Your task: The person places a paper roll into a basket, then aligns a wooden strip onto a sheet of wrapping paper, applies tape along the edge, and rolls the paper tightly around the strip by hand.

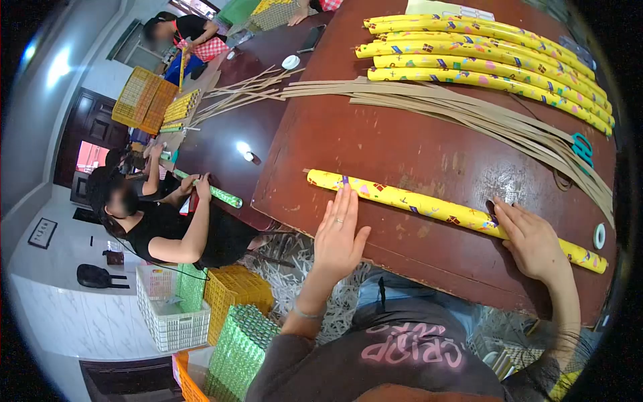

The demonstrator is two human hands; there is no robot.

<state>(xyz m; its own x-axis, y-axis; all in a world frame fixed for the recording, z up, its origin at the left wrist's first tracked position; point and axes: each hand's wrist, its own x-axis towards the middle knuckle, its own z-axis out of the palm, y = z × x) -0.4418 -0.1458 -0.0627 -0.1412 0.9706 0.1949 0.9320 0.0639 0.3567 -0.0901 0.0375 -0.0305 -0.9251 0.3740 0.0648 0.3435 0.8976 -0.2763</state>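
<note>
A roll of yellow patterned wrapping paper [415,203] lies across the near part of the brown table. My left hand [340,234] rests with stretched fingers, its fingertips touching the roll near its left end. Toward the other end, my right hand [532,240] lies over the roll, fingers extended and nothing gripped. A thin brown tip sticks out of the roll's left end. Beyond it, long tan paper strips [429,100] stretch across the table. Several finished-looking yellow rolls [489,57] are lined up at the back.
Teal scissors [583,149] and a tape roll [599,236] sit at the right. At the left, a co-worker [161,221] holds a green roll [226,196]; another person [187,40] stands farther off. Crates [173,321] and shredded paper [295,285] are below the table edge [284,224].
</note>
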